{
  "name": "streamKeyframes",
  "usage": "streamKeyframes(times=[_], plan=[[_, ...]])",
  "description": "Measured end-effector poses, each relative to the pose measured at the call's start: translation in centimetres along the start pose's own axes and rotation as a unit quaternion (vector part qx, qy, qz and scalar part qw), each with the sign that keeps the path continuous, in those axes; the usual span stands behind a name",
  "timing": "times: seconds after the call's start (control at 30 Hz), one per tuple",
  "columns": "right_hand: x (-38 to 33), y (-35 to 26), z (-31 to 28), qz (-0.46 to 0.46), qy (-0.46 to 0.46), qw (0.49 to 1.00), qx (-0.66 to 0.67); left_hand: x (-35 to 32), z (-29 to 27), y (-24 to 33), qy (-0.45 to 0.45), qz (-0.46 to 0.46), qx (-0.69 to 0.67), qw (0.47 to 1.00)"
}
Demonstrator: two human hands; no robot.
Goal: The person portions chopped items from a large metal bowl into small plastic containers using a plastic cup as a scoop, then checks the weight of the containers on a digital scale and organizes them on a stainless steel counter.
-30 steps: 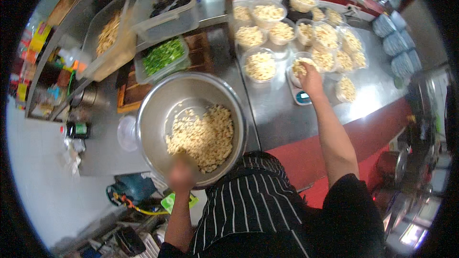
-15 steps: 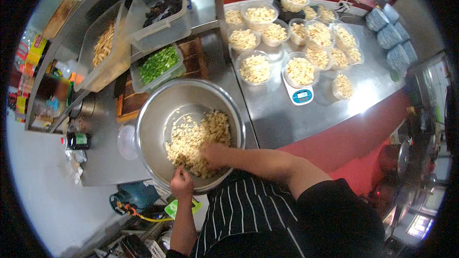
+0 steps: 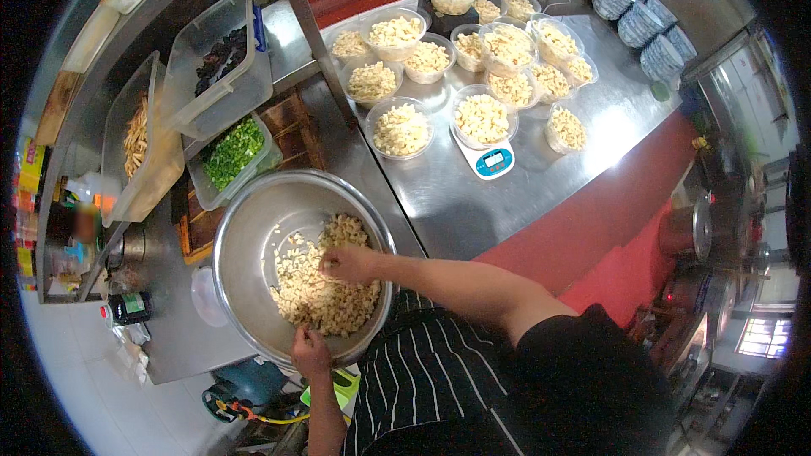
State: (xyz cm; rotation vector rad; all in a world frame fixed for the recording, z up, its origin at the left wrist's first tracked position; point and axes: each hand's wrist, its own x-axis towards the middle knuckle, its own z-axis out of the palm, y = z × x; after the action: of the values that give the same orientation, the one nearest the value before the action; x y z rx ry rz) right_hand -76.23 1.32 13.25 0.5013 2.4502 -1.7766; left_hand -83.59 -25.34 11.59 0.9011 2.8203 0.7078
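A large steel mixing bowl holds a heap of small pale diced food pieces, darker and moister-looking on the right side. My right hand comes in from the right over this heap. Its fingers curl down at the top of the pieces, and whatever is inside them is hidden. At the bowl's near edge, my left hand has its fingers bent around the rim.
Many clear tubs of pale pieces stand on the steel counter at right, one on a small digital scale. Chopped greens and other open plastic bins lie beyond the bowl. Stacked bowls sit far right; a gas cylinder is below.
My right hand has moved from the near part of the heap to farther up over it. My left hand stays at the near rim. The whole view has shifted and turned a little.
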Motion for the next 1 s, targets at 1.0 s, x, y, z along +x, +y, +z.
streamKeyframes(times=[1.0], plan=[[-25.3, 19.1, -32.1, 0.215, 0.675, 0.664, 0.239, 0.4, -0.6, 3.1, -0.039, -0.029, -0.034, 0.998]])
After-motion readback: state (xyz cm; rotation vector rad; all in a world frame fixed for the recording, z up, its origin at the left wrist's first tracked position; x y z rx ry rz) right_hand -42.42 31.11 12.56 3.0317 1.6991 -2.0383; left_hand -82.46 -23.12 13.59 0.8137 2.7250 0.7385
